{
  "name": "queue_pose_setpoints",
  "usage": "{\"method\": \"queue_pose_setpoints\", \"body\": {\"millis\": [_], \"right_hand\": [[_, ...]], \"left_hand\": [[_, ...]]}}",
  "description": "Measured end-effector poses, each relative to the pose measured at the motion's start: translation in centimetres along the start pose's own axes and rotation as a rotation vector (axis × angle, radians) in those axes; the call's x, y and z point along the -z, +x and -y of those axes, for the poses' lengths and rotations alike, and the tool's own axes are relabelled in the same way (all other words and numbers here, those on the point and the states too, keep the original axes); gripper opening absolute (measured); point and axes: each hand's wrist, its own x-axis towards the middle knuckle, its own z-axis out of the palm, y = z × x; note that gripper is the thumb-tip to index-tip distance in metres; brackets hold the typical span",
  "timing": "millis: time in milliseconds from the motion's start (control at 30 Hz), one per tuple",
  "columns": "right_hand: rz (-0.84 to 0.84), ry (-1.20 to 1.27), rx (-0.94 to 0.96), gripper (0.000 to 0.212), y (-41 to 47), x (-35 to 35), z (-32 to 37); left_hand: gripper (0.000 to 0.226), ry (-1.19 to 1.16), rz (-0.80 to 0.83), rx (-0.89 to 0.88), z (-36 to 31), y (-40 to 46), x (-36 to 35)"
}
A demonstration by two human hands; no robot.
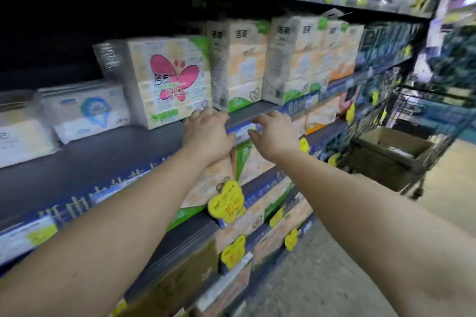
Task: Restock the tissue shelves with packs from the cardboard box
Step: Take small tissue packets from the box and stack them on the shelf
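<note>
A tissue pack with a pink butterfly design [168, 82] is standing upright on a dark shelf [108, 159] in the middle of the frame, its lower right corner near the shelf's front edge. The left hand [206, 131] is reaching in from the lower left, back of the hand up, its fingers curled downward with the tips at the bottom right corner of that pack; whether they are actually touching it cannot be told through the blur. The right hand [273, 134] is sitting just to the right, a little apart from the left, with fingers loosely curled over the shelf's front lip and holding nothing. To the right of the butterfly pack, taller stacks of pale orange and green tissue packs [291, 59] are lining the same shelf toward the upper right. To the left, flatter white packs with a blue emblem [87, 110] are lying low on the shelf, and the space behind them is dark. A yellow butterfly-shaped price tag [226, 201] is hanging from the shelf below, under the left forearm, with more yellow tags and tissue packs showing on the lower shelves. At the right edge of the frame, an open cardboard box [394, 147] is sitting inside a wire shopping cart [422, 121] on the aisle floor, well apart from both hands.
</note>
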Motion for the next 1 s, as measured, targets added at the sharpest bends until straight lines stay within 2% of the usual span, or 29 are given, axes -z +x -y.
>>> {"method": "queue_pose_setpoints", "body": {"millis": [167, 333, 600, 900, 1000], "right_hand": [[0.045, -0.074, -0.137, 0.041, -1.4, 2.0, -9.6], [0.089, -0.149, -0.230, 0.043, -3.1, 2.6, -18.7], [0.124, -0.131, -0.369, 0.042, -2.0, 0.7, -29.4], [0.145, -0.173, -0.534, 0.045, 6.4, -1.2, -44.1], [0.139, -0.188, -0.574, 0.037, 10.2, -1.1, -48.8]], "left_hand": [[0.048, -0.058, 0.047, -0.102, -8.2, 1.4, -4.7], [0.055, -0.108, 0.128, -0.127, -15.0, 2.9, -9.6], [0.058, -0.151, 0.289, -0.190, -23.3, 7.7, -17.5], [0.063, -0.251, 0.459, -0.261, -32.3, 21.9, -28.9], [0.065, -0.265, 0.484, -0.306, -35.6, 27.3, -31.8]]}}
